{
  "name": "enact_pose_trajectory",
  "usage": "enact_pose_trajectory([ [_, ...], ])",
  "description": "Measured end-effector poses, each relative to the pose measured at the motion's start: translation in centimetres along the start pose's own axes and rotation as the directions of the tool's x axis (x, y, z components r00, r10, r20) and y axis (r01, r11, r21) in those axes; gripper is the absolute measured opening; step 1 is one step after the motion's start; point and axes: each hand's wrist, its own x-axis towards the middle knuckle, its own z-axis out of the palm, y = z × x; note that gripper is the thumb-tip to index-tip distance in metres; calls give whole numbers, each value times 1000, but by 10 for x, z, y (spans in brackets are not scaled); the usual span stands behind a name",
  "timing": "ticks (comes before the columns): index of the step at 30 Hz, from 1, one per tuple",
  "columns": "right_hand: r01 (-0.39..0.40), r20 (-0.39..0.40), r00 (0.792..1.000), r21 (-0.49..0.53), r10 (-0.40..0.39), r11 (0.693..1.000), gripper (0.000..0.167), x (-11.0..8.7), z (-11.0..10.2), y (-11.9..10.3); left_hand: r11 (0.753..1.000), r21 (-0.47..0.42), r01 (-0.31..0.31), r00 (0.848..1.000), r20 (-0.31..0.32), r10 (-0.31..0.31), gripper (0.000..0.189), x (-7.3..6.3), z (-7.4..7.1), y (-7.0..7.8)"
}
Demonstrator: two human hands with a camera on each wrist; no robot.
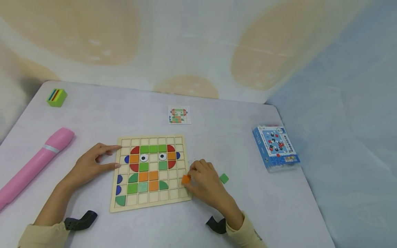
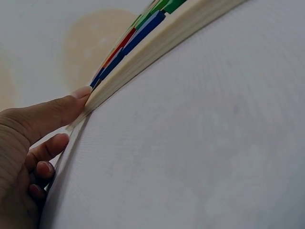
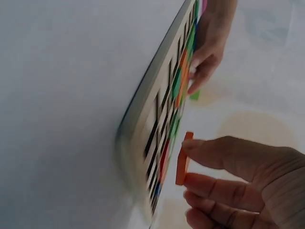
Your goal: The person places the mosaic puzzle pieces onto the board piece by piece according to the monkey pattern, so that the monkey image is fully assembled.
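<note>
A wooden grid board [image 1: 142, 198] lies on the table with coloured tiles set in its cells: red quarter rounds, green and orange squares, blue half rounds and two eye tiles. My right hand [image 1: 206, 182] pinches an orange square tile [image 3: 185, 160] between thumb and fingers, over the board's right edge. At the opposite edge, my left hand [image 1: 90, 162] touches the board with thumb and index finger spread apart; its thumb [image 2: 62, 109] rests against the rim in the left wrist view. Just right of my right hand lies a loose green square tile [image 1: 224, 178].
A small pattern card [image 1: 179, 115] lies behind the board. Off to the right is a blue-and-white box [image 1: 276, 146]. On the left are a pink tube-like object [image 1: 40, 162] and a green striped block [image 1: 57, 97]. Black wrist pieces [image 1: 81, 221] stick out from the sleeves.
</note>
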Motion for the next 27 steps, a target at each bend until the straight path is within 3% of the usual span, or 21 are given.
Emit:
enact_pose_trajectory([
  [3,123,56,991,-3,-123,992,21,11,1,-18,1000,-2,-1,1000,4,1,61,1,0,1],
  [7,293,119,951,-42,-287,955,19,26,8,-45,1000,-4,-10,1000,2,10,60,2,0,1],
  [12,408,177,906,-112,-386,906,16,42,20,-77,1000,-6,-20,1000,-3,20,59,4,1,0],
  [18,447,181,891,-193,-417,873,15,53,32,-98,1000,-13,-26,1000,-7,26,59,5,4,0],
  [27,409,141,911,-174,-388,896,18,55,40,-109,1000,-7,-14,1000,-17,14,59,1,1,1],
])
